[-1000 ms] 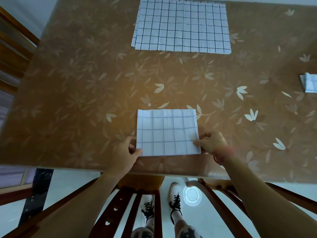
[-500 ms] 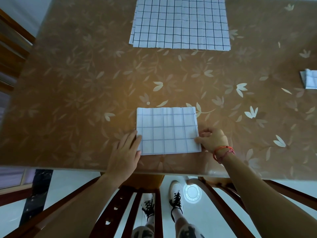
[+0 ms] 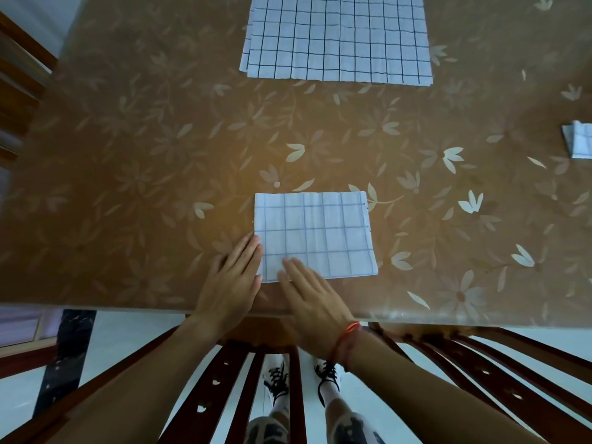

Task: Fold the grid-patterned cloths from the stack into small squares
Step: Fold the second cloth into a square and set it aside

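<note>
A folded grid-patterned cloth (image 3: 315, 233) lies flat near the table's front edge. My left hand (image 3: 232, 280) lies flat with straight fingers, fingertips touching the cloth's left edge. My right hand (image 3: 312, 298), with a red band at the wrist, lies flat on the cloth's near-left corner, fingers straight and covering that corner. The stack of unfolded grid cloths (image 3: 339, 36) sits at the far side of the table. A small folded cloth (image 3: 579, 141) rests at the right edge of the view, partly cut off.
The table (image 3: 144, 155) has a brown cover with a pale leaf print. Dark wooden chair slats (image 3: 237, 379) stand just below the front edge, between me and the table. More wooden furniture (image 3: 16, 75) is at the far left.
My right hand left the cloth's right edge and swept left onto its near-left corner, fingers now flat. My left hand opened flat against the left edge. The cloth stayed put.
</note>
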`<action>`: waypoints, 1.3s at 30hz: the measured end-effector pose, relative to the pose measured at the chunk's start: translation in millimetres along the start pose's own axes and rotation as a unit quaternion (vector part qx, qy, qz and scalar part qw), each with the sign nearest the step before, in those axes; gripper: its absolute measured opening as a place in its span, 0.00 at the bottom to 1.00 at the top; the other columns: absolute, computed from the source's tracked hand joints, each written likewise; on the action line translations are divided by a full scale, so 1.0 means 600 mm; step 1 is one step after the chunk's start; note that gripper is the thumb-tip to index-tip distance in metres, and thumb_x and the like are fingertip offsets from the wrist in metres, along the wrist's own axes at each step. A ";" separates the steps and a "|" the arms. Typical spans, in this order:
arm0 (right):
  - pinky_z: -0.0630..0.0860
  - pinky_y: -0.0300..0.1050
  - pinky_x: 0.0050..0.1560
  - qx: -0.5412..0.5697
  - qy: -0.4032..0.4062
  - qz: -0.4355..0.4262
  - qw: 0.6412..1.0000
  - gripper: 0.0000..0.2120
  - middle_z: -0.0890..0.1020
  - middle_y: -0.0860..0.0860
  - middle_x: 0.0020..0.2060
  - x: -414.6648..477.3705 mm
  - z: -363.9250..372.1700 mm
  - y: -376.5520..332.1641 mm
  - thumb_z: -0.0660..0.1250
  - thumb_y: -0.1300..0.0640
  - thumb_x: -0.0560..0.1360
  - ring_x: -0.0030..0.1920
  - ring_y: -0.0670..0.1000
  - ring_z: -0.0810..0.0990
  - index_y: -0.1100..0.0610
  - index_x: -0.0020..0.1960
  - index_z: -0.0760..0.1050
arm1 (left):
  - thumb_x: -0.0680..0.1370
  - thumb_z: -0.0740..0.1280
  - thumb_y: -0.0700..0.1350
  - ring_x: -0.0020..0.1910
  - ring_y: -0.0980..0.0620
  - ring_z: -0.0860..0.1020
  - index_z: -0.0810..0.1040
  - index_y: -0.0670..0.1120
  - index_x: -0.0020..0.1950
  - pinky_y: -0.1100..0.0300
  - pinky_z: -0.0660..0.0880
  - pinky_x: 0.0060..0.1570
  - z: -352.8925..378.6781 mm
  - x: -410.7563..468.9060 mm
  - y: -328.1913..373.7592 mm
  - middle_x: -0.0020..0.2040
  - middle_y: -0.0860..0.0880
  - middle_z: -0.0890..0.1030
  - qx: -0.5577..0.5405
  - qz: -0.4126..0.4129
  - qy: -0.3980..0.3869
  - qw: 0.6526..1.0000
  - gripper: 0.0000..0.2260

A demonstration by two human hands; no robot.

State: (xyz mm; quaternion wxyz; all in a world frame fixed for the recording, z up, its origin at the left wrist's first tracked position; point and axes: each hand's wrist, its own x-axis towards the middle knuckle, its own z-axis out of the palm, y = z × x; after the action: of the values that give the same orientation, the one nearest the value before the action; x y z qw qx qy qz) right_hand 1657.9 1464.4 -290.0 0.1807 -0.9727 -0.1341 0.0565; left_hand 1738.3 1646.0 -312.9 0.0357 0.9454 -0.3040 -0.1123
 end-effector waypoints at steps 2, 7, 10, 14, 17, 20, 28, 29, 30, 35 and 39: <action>0.61 0.57 0.72 -0.028 -0.034 -0.033 0.999 0.33 0.62 0.61 0.74 0.001 0.023 -0.014 0.62 0.50 0.72 0.75 0.59 0.58 0.64 0.73 0.63 | 0.82 0.48 0.51 0.77 0.49 0.57 0.65 0.40 0.75 0.47 0.67 0.63 0.003 0.001 -0.005 0.77 0.44 0.61 -0.005 0.001 -0.002 1.000 0.24; 0.61 0.57 0.73 -0.056 -0.083 -0.020 0.995 0.37 0.58 0.61 0.75 0.006 0.048 -0.017 0.60 0.46 0.72 0.76 0.58 0.55 0.65 0.75 0.58 | 0.83 0.47 0.52 0.78 0.50 0.54 0.62 0.41 0.76 0.45 0.65 0.65 0.010 0.002 -0.006 0.78 0.45 0.59 -0.016 -0.005 -0.008 1.000 0.25; 0.59 0.57 0.73 -0.060 -0.091 -0.008 0.994 0.37 0.56 0.61 0.76 0.001 0.048 -0.014 0.58 0.45 0.73 0.77 0.58 0.53 0.65 0.75 0.57 | 0.83 0.48 0.51 0.78 0.50 0.53 0.61 0.42 0.76 0.45 0.64 0.66 0.012 0.000 -0.005 0.79 0.46 0.57 -0.017 -0.011 -0.008 1.000 0.25; 0.61 0.58 0.72 -0.068 -0.095 0.012 0.993 0.37 0.56 0.61 0.76 -0.021 0.037 0.007 0.55 0.43 0.75 0.76 0.59 0.54 0.66 0.75 0.56 | 0.83 0.46 0.52 0.78 0.51 0.51 0.60 0.42 0.77 0.46 0.62 0.68 0.011 -0.002 -0.006 0.79 0.46 0.56 -0.016 -0.011 -0.012 1.000 0.25; 0.61 0.59 0.72 -0.089 -0.101 0.040 0.990 0.37 0.55 0.61 0.76 -0.044 0.023 0.036 0.54 0.40 0.77 0.76 0.59 0.53 0.66 0.75 0.55 | 0.83 0.45 0.53 0.78 0.51 0.50 0.59 0.42 0.77 0.45 0.61 0.68 0.011 -0.002 -0.006 0.79 0.47 0.55 -0.017 -0.014 -0.017 1.000 0.26; 0.59 0.59 0.73 -0.104 -0.112 0.089 0.984 0.38 0.52 0.61 0.76 -0.072 0.006 0.069 0.52 0.39 0.77 0.77 0.59 0.51 0.65 0.76 0.53 | 0.82 0.44 0.53 0.78 0.51 0.50 0.59 0.42 0.77 0.43 0.62 0.68 0.012 -0.002 -0.007 0.79 0.47 0.55 -0.015 -0.016 -0.020 1.000 0.26; 0.58 0.61 0.73 -0.143 -0.105 0.172 0.969 0.38 0.57 0.64 0.75 -0.120 -0.011 0.113 0.52 0.38 0.75 0.75 0.62 0.56 0.66 0.74 0.60 | 0.82 0.45 0.53 0.78 0.51 0.51 0.59 0.42 0.77 0.42 0.62 0.68 0.010 -0.002 -0.007 0.79 0.47 0.55 -0.012 -0.013 -0.019 1.000 0.26; 0.58 0.61 0.72 -0.142 -0.102 0.174 0.969 0.38 0.58 0.64 0.74 -0.119 -0.010 0.113 0.53 0.39 0.75 0.75 0.62 0.57 0.66 0.74 0.60 | 0.82 0.46 0.53 0.78 0.50 0.51 0.60 0.42 0.77 0.42 0.62 0.68 0.010 -0.002 -0.006 0.79 0.46 0.55 -0.013 -0.014 -0.020 1.000 0.26; 0.57 0.60 0.72 -0.137 -0.098 0.176 0.970 0.37 0.59 0.64 0.74 -0.118 -0.011 0.113 0.53 0.39 0.75 0.75 0.63 0.58 0.66 0.73 0.61 | 0.82 0.46 0.53 0.78 0.50 0.51 0.60 0.42 0.77 0.42 0.62 0.68 0.009 -0.002 -0.006 0.79 0.46 0.56 -0.014 -0.016 -0.019 1.000 0.26; 0.66 0.58 0.69 -0.030 -0.047 0.191 0.980 0.32 0.65 0.62 0.71 -0.103 -0.030 0.114 0.59 0.45 0.74 0.71 0.64 0.65 0.64 0.71 0.64 | 0.80 0.54 0.49 0.76 0.46 0.59 0.67 0.40 0.73 0.44 0.62 0.69 -0.006 0.004 0.011 0.75 0.43 0.64 -0.039 -0.029 0.014 0.999 0.23; 0.72 0.46 0.60 0.114 0.009 0.245 0.963 0.23 0.75 0.54 0.61 -0.067 -0.072 0.138 0.61 0.49 0.74 0.59 0.56 0.75 0.58 0.65 0.73 | 0.76 0.66 0.37 0.68 0.44 0.68 0.74 0.39 0.63 0.48 0.70 0.64 -0.016 0.018 0.043 0.67 0.41 0.72 -0.117 0.000 0.078 0.990 0.15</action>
State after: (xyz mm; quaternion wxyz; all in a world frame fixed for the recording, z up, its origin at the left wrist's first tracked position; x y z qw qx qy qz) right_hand 1646.1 1364.4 -278.0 0.2722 -0.9494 0.1168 0.1048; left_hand 1734.5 1618.7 -301.9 0.1695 0.9404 -0.2854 -0.0734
